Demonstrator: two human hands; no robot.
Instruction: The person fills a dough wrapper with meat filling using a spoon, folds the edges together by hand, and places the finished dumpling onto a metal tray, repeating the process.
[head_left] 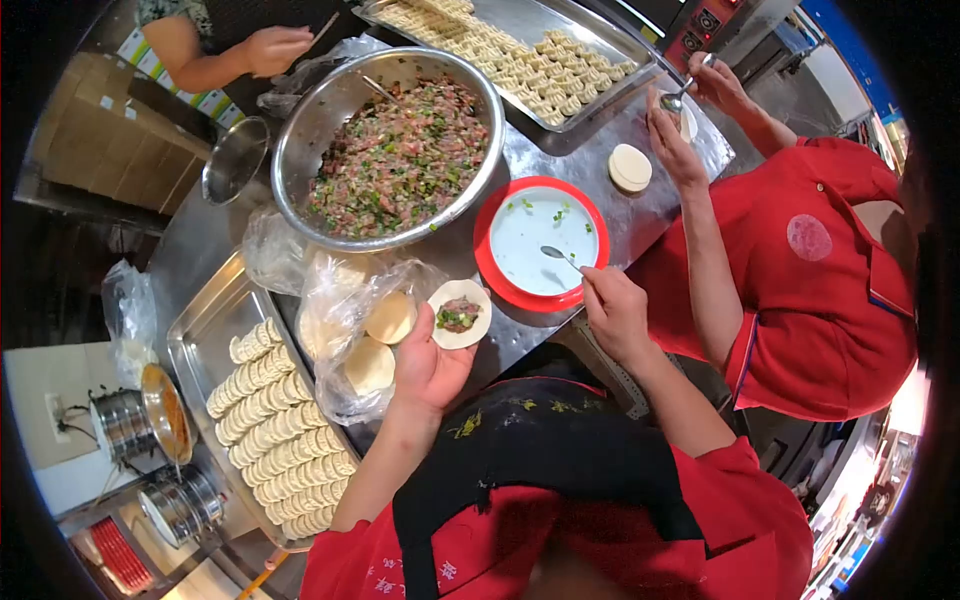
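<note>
My left hand [430, 368] holds up a round dumpling wrapper [478, 332] on its fingers, with the thumb at its edge. A lump of meat filling [458, 314] flecked with green sits in the wrapper's middle. My right hand [617, 312] pinches the handle of a metal spoon [552, 252], whose bowl is over a red-rimmed dish [487, 268]. White inside, that dish has green bits scattered in it. Beside my left hand, a clear plastic bag [335, 285] contains more wrappers [369, 366]. A big steel bowl [287, 190] of meat filling [410, 150] stands beyond.
At left, a metal tray [205, 345] holds rows of dumplings [285, 435]; another tray [560, 122] of dumplings is at the back. A red-shirted co-worker [800, 270] works at right with a spoon, near stacked wrappers [630, 167]. Another person's hand [278, 50] appears across the table.
</note>
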